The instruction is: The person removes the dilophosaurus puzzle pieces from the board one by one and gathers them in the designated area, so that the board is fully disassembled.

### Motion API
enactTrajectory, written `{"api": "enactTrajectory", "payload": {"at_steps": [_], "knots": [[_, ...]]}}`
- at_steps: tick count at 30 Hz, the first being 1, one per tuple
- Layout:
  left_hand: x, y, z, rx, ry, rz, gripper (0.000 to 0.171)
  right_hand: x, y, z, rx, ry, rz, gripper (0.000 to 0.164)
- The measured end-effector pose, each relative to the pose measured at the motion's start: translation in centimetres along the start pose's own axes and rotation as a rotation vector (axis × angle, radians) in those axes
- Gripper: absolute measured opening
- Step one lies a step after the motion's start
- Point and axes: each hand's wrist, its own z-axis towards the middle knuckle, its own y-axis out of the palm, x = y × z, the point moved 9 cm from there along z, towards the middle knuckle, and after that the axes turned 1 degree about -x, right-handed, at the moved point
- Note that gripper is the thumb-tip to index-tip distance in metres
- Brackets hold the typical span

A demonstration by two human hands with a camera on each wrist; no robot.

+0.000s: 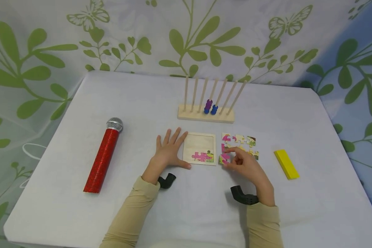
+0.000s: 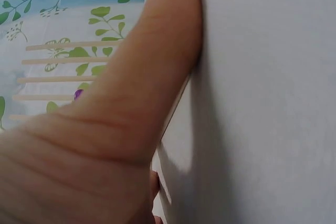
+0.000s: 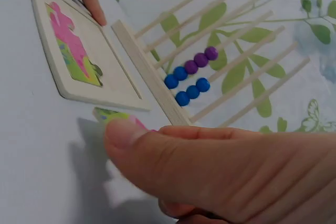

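A square wooden puzzle tray (image 1: pixel 199 137) lies on the table, with a few joined pink and green pieces (image 1: pixel 203 156) in its lower right corner. My left hand (image 1: pixel 168 153) is spread flat at the tray's left side, index fingertip and thumb at its edge. My right hand (image 1: pixel 246 166) pinches a pink and green puzzle piece (image 3: pixel 111 115) between thumb and fingers, just right of the tray. Behind that hand lie several loose puzzle pieces (image 1: pixel 240 138) in rough rows, partly hidden by the fingers. The left wrist view shows mostly the thumb (image 2: pixel 152 51) against the white table.
Behind the tray stands a wooden peg rack (image 1: pixel 206 117) with upright rods and blue and purple beads (image 1: pixel 214 110). A red toy microphone (image 1: pixel 103 158) lies at the left. To the right is a yellow block (image 1: pixel 286 164). A leaf-patterned cloth (image 1: pixel 201 38) hangs behind the table.
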Motion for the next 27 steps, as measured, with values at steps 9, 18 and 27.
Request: {"api": "enactTrajectory", "payload": {"at_steps": [9, 18, 27], "knots": [[-0.2, 0.1, 0.2, -0.021, -0.009, -0.003, 0.122, 0.3, -0.3, 0.0, 0.024, -0.014, -0.039, 0.045], [-0.1, -0.1, 0.0, -0.009, -0.001, -0.004, 0.121, -4.3, 3.4, 1.4, 0.113, -0.1, -0.097, 0.042], [-0.1, 0.0, 0.2, -0.009, 0.001, 0.016, 0.121, -5.7, 5.5, 1.5, 0.165, -0.124, -0.227, 0.041]]}}
